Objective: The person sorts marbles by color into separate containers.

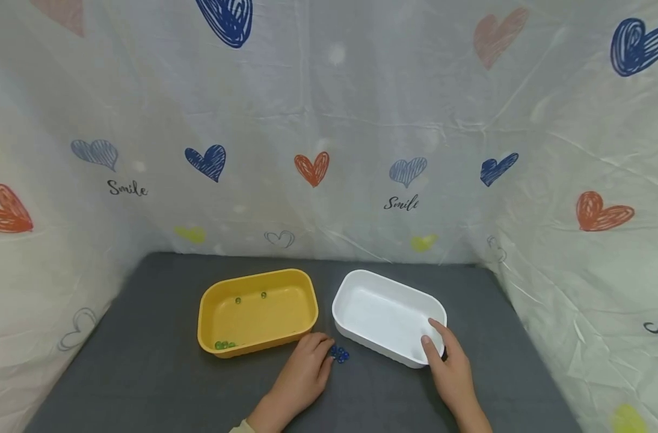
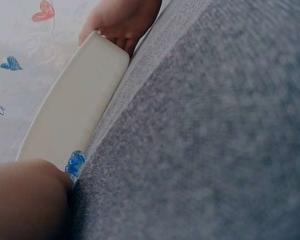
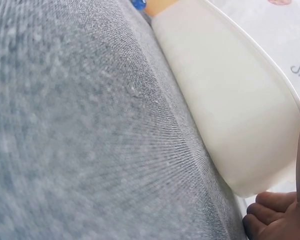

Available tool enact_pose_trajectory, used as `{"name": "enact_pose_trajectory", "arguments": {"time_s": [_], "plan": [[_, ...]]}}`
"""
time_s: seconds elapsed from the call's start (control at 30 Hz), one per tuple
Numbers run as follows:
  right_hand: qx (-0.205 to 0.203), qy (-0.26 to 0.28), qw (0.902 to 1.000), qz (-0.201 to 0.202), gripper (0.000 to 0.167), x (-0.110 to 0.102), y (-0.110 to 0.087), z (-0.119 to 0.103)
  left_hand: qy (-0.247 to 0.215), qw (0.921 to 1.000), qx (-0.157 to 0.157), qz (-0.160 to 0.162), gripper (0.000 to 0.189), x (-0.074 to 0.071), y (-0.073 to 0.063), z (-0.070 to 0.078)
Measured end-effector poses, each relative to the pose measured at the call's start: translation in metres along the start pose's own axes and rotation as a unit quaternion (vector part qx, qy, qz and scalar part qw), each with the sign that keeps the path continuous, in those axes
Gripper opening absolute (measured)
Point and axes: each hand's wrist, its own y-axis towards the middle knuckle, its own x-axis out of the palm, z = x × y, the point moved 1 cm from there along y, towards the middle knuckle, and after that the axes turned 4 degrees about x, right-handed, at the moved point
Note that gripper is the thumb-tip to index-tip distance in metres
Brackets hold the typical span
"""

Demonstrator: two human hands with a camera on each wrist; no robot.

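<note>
My left hand (image 1: 303, 373) reaches down to a small cluster of blue marbles (image 1: 341, 355) on the cloth between two containers. Its fingertips are at the cluster's left side; whether a marble is pinched between them is hidden. The blue marbles (image 2: 76, 163) also show just past that hand in the left wrist view. With my right hand (image 1: 455, 370) I hold the near right corner of a white plastic tub (image 1: 383, 349), thumb and index finger over its rim. Other fingers (image 3: 270, 207) curl beside the tub's outer corner in the right wrist view.
Left of the white tub stands a yellow tub (image 1: 258, 349), holding several green marbles (image 1: 224, 345). A dark grey cloth (image 1: 145, 373) covers the table. Behind and along both sides hangs a white curtain (image 1: 350, 120) printed with hearts.
</note>
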Motion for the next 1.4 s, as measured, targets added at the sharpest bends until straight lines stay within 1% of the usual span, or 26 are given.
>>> {"name": "enact_pose_trajectory", "arguments": {"time_s": [0.07,0.17,0.27,0.37,0.53,0.67,0.83,1.1,1.17,1.23,1.33,1.4], "plan": [[-0.002,-0.001,1.0,0.0,0.047,0.0,0.0,0.0,0.003,1.0,0.0,-0.001,0.034,0.001,0.0,-0.001],[-0.001,0.0,1.0,0.001,0.046,0.001,-0.001,-0.001,0.007,0.9999,0.01,0.002,0.034,0.002,-0.001,-0.003],[0.0,-0.002,1.0,0.0,0.046,0.002,-0.002,-0.001,0.007,0.9995,0.027,0.018,0.028,0.004,-0.001,-0.004],[-0.002,-0.002,1.0,0.0,0.046,0.003,-0.001,-0.001,0.0,0.9991,0.031,0.028,0.025,0.005,-0.001,-0.005],[-0.004,-0.003,1.0,0.001,0.046,0.004,-0.001,0.0,-0.02,0.9991,0.019,0.031,0.02,0.002,0.0,-0.005],[-0.008,-0.004,1.0,-0.001,0.046,0.004,0.0,0.0,-0.027,0.9992,0.008,0.027,0.017,0.001,-0.001,-0.004],[-0.01,-0.004,0.9999,-0.003,0.047,0.004,0.0,-0.001,-0.028,0.9993,0.008,0.024,0.016,0.001,-0.002,-0.003],[-0.02,-0.002,0.9998,-0.005,0.045,0.005,0.005,-0.004,-0.029,0.9982,0.006,0.052,0.014,-0.004,-0.001,-0.003],[-0.024,0.001,0.9997,-0.002,0.044,0.003,0.005,-0.005,-0.043,0.9975,0.007,0.055,0.015,-0.006,0.0,-0.001],[-0.025,0.003,0.9997,0.003,0.044,0.002,0.003,-0.004,-0.072,0.9957,0.008,0.058,0.016,-0.007,0.002,0.002],[-0.017,-0.001,0.9998,0.008,0.044,0.001,0.0,-0.003,-0.124,0.99,0.013,0.067,0.018,-0.009,0.005,0.008],[-0.01,-0.002,0.9999,0.006,0.044,0.001,-0.002,-0.002,-0.148,0.9856,0.019,0.079,0.018,-0.012,0.007,0.012]]}}
